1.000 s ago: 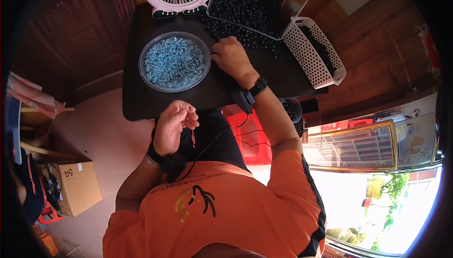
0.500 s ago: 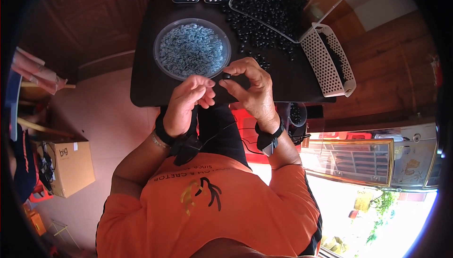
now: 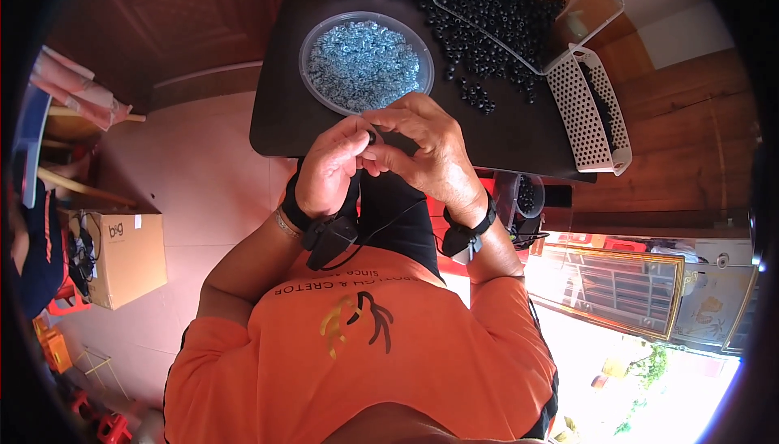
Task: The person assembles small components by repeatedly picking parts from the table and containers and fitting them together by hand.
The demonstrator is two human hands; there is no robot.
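The person brings 2 hands together by the near edge of the counter (image 3: 280, 115), a small black bead (image 3: 372, 137) at the meeting fingertips; the left hand (image 3: 327, 172) has its fingers curled and the right hand (image 3: 436, 150) arches its grip narrowly around it, though I can't tell which grip bears it. Just beyond sits a clear round tub (image 3: 303, 64) of shiny blue pieces (image 3: 365, 66), with loose black beads (image 3: 466, 46) spread to its right, near a white perforated basket (image 3: 572, 115).
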